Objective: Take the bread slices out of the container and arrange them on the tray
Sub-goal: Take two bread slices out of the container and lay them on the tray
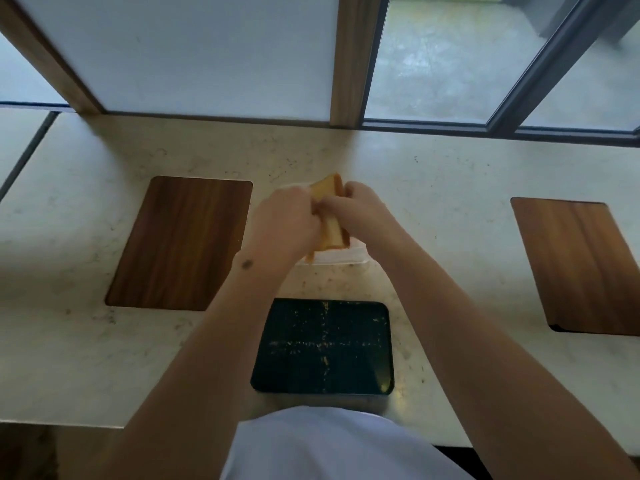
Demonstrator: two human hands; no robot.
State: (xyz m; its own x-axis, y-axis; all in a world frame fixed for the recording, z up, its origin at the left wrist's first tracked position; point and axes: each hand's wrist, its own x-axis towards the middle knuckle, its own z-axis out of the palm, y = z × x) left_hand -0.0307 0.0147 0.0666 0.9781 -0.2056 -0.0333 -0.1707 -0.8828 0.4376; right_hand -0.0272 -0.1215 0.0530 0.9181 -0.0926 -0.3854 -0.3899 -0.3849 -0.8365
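The bread slices [330, 216], a stack standing on edge, are gripped between both hands above the clear plastic container [346, 256] at the table's middle. The left hand [280, 225] clasps their left side; the right hand [360, 209] pinches the right. Nearer lies the dark tray [323, 346], bare but for crumbs. Wooden boards lie left [180, 242] and right [581, 265] on the pale table [433, 202].
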